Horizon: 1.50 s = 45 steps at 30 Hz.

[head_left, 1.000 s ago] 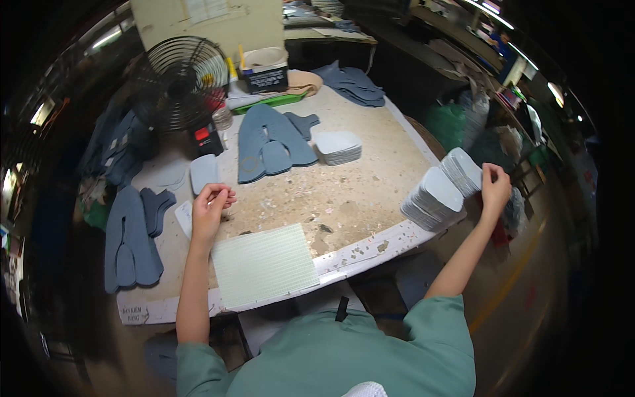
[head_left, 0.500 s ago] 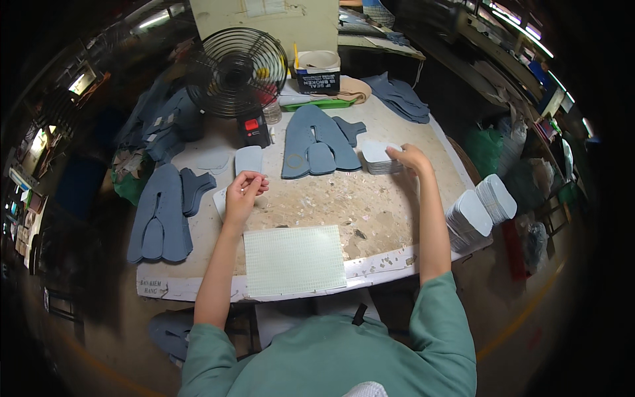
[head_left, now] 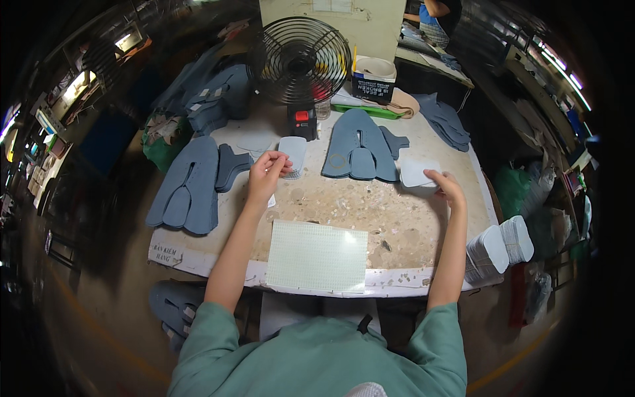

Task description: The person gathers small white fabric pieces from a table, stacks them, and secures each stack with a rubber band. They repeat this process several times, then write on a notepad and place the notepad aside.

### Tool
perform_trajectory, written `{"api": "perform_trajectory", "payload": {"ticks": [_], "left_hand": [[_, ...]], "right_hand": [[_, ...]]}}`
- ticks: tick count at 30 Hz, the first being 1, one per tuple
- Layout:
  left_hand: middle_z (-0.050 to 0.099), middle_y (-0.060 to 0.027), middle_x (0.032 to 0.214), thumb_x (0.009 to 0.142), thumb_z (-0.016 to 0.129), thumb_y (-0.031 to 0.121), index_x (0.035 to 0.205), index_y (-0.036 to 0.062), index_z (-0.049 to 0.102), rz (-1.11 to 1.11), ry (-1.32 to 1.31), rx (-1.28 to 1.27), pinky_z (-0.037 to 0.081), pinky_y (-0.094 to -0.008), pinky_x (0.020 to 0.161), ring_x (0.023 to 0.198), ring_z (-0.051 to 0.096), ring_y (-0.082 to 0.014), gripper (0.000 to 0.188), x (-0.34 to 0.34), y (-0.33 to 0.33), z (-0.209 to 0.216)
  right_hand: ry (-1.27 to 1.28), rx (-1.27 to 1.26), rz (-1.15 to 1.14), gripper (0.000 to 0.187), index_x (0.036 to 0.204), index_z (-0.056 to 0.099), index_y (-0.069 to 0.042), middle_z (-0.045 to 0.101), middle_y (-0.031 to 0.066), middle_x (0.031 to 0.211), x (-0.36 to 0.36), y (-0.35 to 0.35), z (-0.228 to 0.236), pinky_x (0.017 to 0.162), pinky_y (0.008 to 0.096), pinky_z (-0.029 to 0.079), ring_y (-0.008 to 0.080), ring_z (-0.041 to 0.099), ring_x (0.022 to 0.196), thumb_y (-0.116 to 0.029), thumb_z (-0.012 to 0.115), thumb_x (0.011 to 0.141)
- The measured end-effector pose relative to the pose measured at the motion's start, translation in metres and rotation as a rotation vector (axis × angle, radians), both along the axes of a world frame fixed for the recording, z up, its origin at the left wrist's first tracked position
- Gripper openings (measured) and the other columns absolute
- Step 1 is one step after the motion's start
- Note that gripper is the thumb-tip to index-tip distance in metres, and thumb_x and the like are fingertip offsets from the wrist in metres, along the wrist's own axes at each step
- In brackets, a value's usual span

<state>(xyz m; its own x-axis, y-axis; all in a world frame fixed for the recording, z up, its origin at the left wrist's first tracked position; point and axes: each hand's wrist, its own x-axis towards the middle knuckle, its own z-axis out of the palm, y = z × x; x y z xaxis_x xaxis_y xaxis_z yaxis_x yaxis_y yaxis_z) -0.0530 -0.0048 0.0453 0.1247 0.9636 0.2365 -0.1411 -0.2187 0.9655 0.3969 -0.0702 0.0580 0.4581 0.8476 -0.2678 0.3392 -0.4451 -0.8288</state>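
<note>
My right hand (head_left: 450, 188) pinches the right edge of a pale, rounded-corner panel (head_left: 418, 173), thumb on top. The panel lies over its stack, most of which it hides. My left hand (head_left: 268, 173) is closed in a pinch above the table. Whatever its fingertips hold, if anything, is too small to make out. Just beyond them stands another pile of pale rounded panels (head_left: 293, 149). Between the two piles are layered blue-grey shoe upper pieces (head_left: 359, 142), with a small ring on them. A sheet with a fine green grid (head_left: 317, 257) lies near the front edge.
A black fan (head_left: 299, 63) stands at the back, beside a tub (head_left: 374, 78) and a green tray (head_left: 367, 111). More blue-grey pieces (head_left: 185, 188) lie at left and at far right (head_left: 444, 122). Stacked pale panels (head_left: 487, 251) sit at the right front corner.
The view has swung left, so the table sits farther right in it. My right hand now draws at the top panel, which looks shifted on its stack. My left hand stays pinched.
</note>
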Motion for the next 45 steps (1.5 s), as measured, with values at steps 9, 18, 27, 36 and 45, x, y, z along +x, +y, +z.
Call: {"api": "perform_trajectory", "payload": {"ticks": [9, 18, 27, 36, 45], "left_hand": [[0.068, -0.0045, 0.087, 0.094, 0.056, 0.016, 0.098, 0.0039, 0.062, -0.062, 0.127, 0.008, 0.043, -0.0191, 0.064, 0.069, 0.056, -0.0053, 0.014, 0.007, -0.003, -0.006], [0.065, -0.0035, 0.078, 0.091, 0.059, 0.011, 0.094, 0.0020, 0.063, -0.029, 0.240, 0.035, 0.045, -0.0188, 0.053, 0.061, 0.056, -0.0048, 0.010, 0.005, -0.002, -0.011], [0.064, -0.0039, 0.083, 0.078, 0.073, 0.013, 0.091, 0.0059, 0.067, -0.012, 0.611, 0.392, 0.047, -0.0244, 0.064, 0.073, 0.059, -0.0114, 0.015, 0.025, -0.033, 0.007], [0.064, -0.0046, 0.100, 0.075, 0.074, 0.016, 0.097, 0.0093, 0.070, -0.312, 0.768, 0.626, 0.045, -0.0350, 0.090, 0.099, 0.059, -0.0207, 0.023, 0.026, -0.040, 0.019], [0.067, -0.0090, 0.099, 0.084, 0.067, 0.012, 0.102, 0.0037, 0.068, -0.359, 0.633, 0.329, 0.052, -0.0287, 0.077, 0.081, 0.065, -0.0182, 0.020, 0.040, -0.068, 0.036]], "right_hand": [[0.272, 0.205, 0.424, 0.072, 0.128, 0.051, 0.000, 0.063, 0.0125, 0.107, -0.118, 0.002, 0.029, 0.072, 0.0299, 0.051, 0.0186, 0.061, 0.092, -0.045, 0.074, 0.076], [-0.215, -0.079, 0.581, 0.068, 0.124, 0.057, 0.000, 0.058, 0.0231, 0.123, -0.201, 0.026, 0.003, 0.085, 0.0343, 0.050, 0.0286, 0.061, 0.108, -0.045, 0.074, 0.076], [-0.580, 0.560, 0.611, 0.042, 0.105, 0.066, -0.002, 0.064, 0.0138, 0.091, -0.187, 0.000, 0.005, 0.078, 0.0364, 0.050, 0.0300, 0.062, 0.090, -0.035, 0.072, 0.079], [-0.343, 0.283, 1.048, 0.027, 0.085, 0.068, -0.002, 0.066, 0.0129, 0.079, -0.183, -0.047, 0.007, 0.069, 0.0353, 0.051, 0.0259, 0.064, 0.073, -0.026, 0.075, 0.075], [-0.215, 0.430, 0.784, 0.019, 0.082, 0.068, 0.001, 0.067, 0.0143, 0.071, -0.176, -0.035, 0.031, 0.062, 0.0306, 0.050, 0.0212, 0.064, 0.063, -0.018, 0.069, 0.082]]}}
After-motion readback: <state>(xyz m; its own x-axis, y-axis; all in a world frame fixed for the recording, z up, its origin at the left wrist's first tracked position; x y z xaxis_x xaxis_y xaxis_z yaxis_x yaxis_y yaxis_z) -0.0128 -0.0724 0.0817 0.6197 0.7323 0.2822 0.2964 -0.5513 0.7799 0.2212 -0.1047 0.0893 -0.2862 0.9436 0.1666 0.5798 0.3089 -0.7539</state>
